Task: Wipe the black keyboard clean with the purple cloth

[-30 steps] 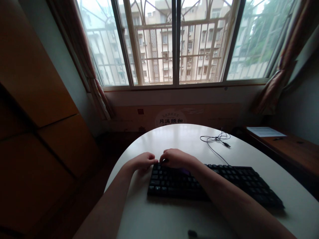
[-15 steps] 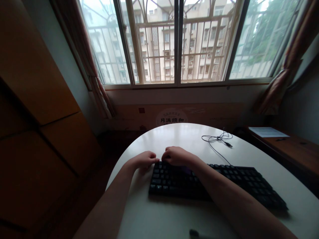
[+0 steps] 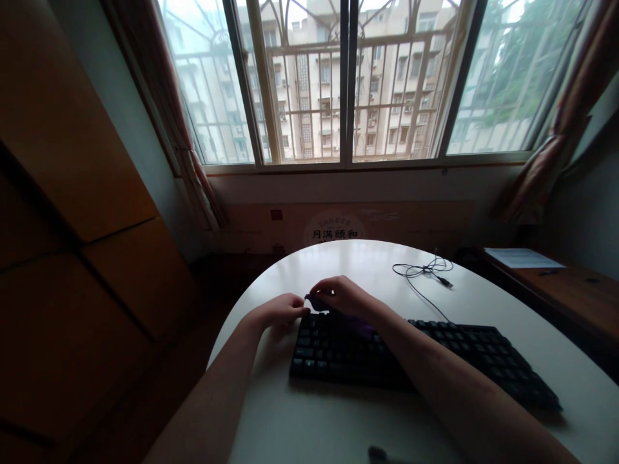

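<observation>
A black keyboard (image 3: 435, 357) lies across the white round table (image 3: 367, 264). My left hand (image 3: 278, 310) rests on the table at the keyboard's far left corner, fingers curled against its edge. My right hand (image 3: 343, 295) hovers just above the same corner, fingers pinched on a small dark piece (image 3: 315, 301) that looks like a keycap or a puller. A purple glow shows under my right wrist.
A thin black cable (image 3: 423, 269) lies coiled on the table beyond the keyboard. A small dark object (image 3: 377, 454) sits at the near table edge. A wooden side desk with a paper (image 3: 525, 258) stands at the right; a cardboard box (image 3: 338, 229) leans under the window.
My right hand has lifted off the keyboard's corner and now holds a small dark piece above it. My left hand has stayed in place.
</observation>
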A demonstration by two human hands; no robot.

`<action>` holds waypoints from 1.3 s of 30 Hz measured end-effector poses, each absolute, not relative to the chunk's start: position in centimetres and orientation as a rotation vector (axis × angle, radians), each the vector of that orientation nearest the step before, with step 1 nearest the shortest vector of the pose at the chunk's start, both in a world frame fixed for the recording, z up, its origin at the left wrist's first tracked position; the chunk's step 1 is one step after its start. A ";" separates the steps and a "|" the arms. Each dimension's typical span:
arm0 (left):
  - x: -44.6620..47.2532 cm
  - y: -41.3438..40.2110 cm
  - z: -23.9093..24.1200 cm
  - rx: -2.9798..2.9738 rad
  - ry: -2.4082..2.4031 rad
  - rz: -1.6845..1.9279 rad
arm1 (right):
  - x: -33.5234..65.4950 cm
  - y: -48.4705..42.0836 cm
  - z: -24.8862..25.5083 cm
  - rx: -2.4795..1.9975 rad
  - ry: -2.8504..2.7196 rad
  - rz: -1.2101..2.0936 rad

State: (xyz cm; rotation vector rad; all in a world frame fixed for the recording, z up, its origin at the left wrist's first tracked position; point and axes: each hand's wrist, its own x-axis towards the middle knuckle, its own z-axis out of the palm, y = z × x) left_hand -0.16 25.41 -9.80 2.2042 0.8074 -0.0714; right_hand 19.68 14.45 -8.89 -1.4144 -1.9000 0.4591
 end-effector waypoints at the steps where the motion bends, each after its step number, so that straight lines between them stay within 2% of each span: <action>1: -0.2 25.4 -9.8 2.202 0.800 -0.081 | 19.8 14.4 -8.9 -1.376 -1.906 0.537; 4: -0.1 25.5 -9.8 2.189 0.800 -0.099 | 20.2 13.9 -8.5 -1.340 -1.972 0.692; 13: -0.1 25.2 -9.6 2.178 0.786 -0.064 | 21.5 13.9 -7.5 -1.506 -2.053 0.701; 18: -0.2 25.2 -9.6 2.193 0.780 -0.016 | 22.3 13.7 -5.7 -1.406 -1.647 0.838; 23: 0.9 24.0 -8.5 2.143 0.690 0.473 | 22.7 12.9 -3.7 -1.145 -1.268 1.101; 28: 2.8 21.6 -6.8 1.858 0.484 0.809 | 21.9 12.8 -4.0 -1.084 -1.256 1.217; 32: 3.6 20.3 -6.4 1.728 0.467 0.802 | 21.2 13.3 -4.8 -1.224 -1.332 1.136; 37: 3.8 20.2 -6.6 1.683 0.479 0.954 | 20.7 14.3 -5.3 -1.431 -1.359 0.544; 39: 3.7 20.4 -6.6 1.722 0.503 1.029 | 20.4 14.3 -5.4 -1.453 -1.421 0.469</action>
